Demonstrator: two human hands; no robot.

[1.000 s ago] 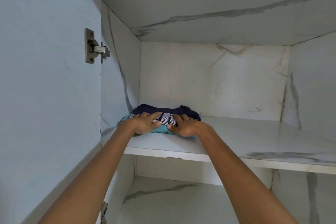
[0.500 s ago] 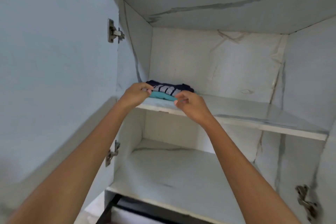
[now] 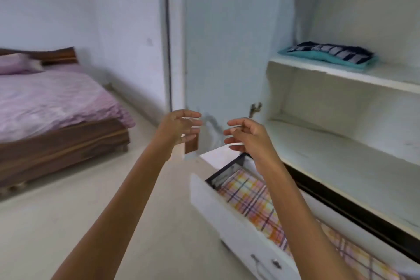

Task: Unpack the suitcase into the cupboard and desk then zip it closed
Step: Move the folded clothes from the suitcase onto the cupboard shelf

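Hovering nearest, both hands are empty with fingers loosely spread, the left hand (image 3: 179, 126) beside the right hand (image 3: 247, 135); beneath them an open drawer (image 3: 227, 218) holds a plaid cloth (image 3: 252, 198); beyond, folded clothes (image 3: 329, 54), striped on teal, lie on the upper shelf (image 3: 318, 70) of the cupboard (image 3: 363, 7), by its open door (image 3: 227, 41); a bed (image 3: 56, 102) stands far left.

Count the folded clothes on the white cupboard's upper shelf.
2: a teal folded garment lying on the shelf, and a navy-and-white striped garment stacked on it. Others may hide between them.
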